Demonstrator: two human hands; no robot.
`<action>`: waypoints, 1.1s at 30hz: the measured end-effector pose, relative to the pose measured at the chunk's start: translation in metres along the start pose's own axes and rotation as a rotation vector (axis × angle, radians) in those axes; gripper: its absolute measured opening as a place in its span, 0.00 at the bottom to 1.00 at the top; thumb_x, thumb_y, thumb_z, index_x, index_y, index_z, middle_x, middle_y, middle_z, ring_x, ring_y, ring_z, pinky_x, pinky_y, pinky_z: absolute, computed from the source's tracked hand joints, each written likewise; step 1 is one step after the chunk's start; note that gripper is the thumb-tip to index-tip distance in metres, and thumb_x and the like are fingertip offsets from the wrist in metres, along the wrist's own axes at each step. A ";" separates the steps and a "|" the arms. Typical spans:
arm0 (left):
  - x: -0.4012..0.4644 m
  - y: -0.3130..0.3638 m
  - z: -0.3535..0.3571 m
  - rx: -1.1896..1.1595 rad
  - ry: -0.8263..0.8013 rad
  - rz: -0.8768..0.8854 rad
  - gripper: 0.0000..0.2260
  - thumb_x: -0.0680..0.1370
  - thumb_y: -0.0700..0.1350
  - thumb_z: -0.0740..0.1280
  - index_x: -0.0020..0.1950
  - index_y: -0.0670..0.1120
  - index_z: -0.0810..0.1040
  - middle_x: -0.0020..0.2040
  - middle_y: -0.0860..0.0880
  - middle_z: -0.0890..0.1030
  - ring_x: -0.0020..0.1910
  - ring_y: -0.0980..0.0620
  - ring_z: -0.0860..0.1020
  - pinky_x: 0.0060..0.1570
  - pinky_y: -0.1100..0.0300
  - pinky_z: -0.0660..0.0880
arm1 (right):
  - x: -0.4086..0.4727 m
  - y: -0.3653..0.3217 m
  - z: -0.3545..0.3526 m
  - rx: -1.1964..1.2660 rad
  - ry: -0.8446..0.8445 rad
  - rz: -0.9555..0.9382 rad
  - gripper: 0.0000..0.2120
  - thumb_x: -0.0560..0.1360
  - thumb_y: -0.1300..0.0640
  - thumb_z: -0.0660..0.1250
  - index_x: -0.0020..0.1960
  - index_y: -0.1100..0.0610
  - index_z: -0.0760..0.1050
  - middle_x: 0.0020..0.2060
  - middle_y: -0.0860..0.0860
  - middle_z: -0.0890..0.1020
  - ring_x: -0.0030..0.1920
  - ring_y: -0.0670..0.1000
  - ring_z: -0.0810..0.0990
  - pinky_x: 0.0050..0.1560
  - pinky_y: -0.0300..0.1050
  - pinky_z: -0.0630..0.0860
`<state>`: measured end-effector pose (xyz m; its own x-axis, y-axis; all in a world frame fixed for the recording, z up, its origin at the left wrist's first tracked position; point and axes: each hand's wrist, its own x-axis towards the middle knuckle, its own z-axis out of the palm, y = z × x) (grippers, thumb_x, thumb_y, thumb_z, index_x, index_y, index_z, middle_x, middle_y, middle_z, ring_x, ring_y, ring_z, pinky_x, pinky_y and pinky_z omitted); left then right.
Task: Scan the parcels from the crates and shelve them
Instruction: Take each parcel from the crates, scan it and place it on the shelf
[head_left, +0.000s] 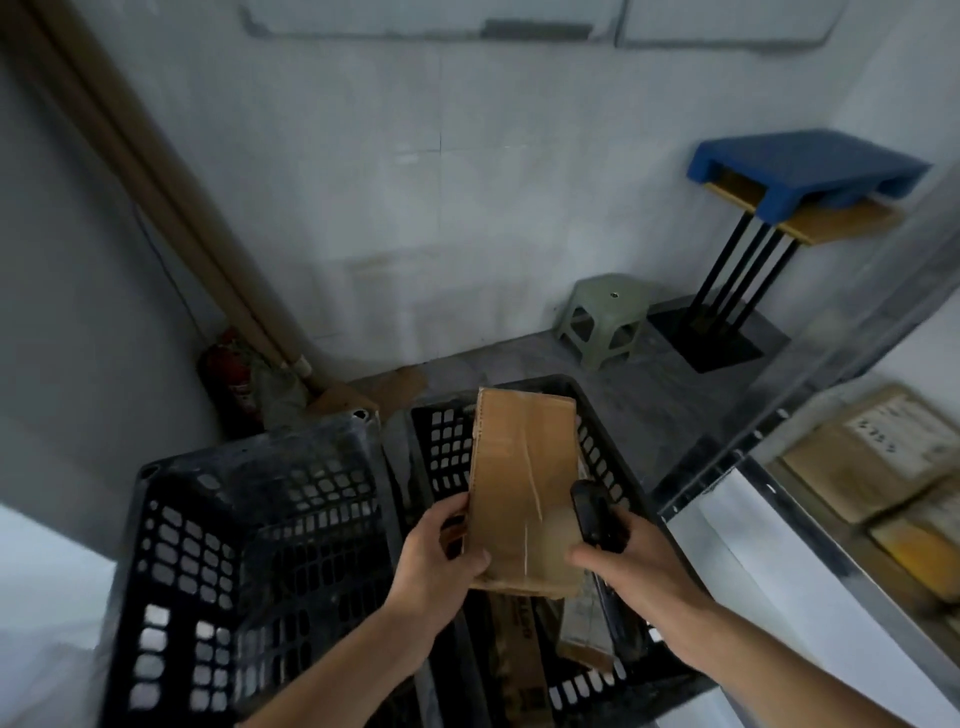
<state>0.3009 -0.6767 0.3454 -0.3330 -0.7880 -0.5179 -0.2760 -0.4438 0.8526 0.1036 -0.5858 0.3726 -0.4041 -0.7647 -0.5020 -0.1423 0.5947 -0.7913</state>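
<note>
A person's left hand (441, 551) grips the lower left edge of a flat cardboard parcel (524, 488), held above the right-hand black crate (597, 415). The right hand (628, 561) wraps a dark handheld scanner (592, 514) touching the parcel's right edge. Beside it on the left stands a second black crate (260, 519).

Dim indoor view with soft, cool light and wide-angle bending.

The white wall (415, 182) was the brightest part; the black crates (249, 545) stayed dark. The shelf frame (779, 415) curved at the right edge, and the whole picture was slightly blurred.
</note>
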 end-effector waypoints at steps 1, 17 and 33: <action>-0.008 0.002 -0.001 -0.031 -0.005 0.013 0.22 0.78 0.36 0.71 0.68 0.55 0.73 0.59 0.57 0.79 0.59 0.55 0.79 0.59 0.53 0.80 | -0.007 0.002 0.001 0.011 0.007 0.000 0.10 0.73 0.61 0.76 0.53 0.55 0.80 0.46 0.57 0.81 0.45 0.53 0.80 0.44 0.44 0.74; -0.074 -0.003 0.012 -0.343 -0.117 0.121 0.15 0.80 0.43 0.68 0.67 0.53 0.77 0.59 0.55 0.84 0.59 0.50 0.81 0.57 0.49 0.80 | -0.082 0.023 -0.030 0.225 0.149 -0.121 0.13 0.72 0.57 0.78 0.55 0.49 0.82 0.47 0.52 0.87 0.51 0.52 0.84 0.58 0.54 0.78; -0.095 -0.015 0.053 0.060 0.060 0.293 0.22 0.75 0.33 0.74 0.62 0.55 0.77 0.58 0.57 0.81 0.59 0.56 0.80 0.63 0.51 0.78 | -0.108 0.053 -0.072 0.082 0.251 -0.214 0.36 0.61 0.49 0.86 0.64 0.45 0.73 0.56 0.37 0.83 0.57 0.38 0.79 0.57 0.39 0.74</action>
<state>0.2891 -0.5727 0.3775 -0.3530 -0.9034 -0.2435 -0.2289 -0.1690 0.9587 0.0750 -0.4542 0.4099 -0.5840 -0.7792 -0.2276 -0.1792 0.3972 -0.9001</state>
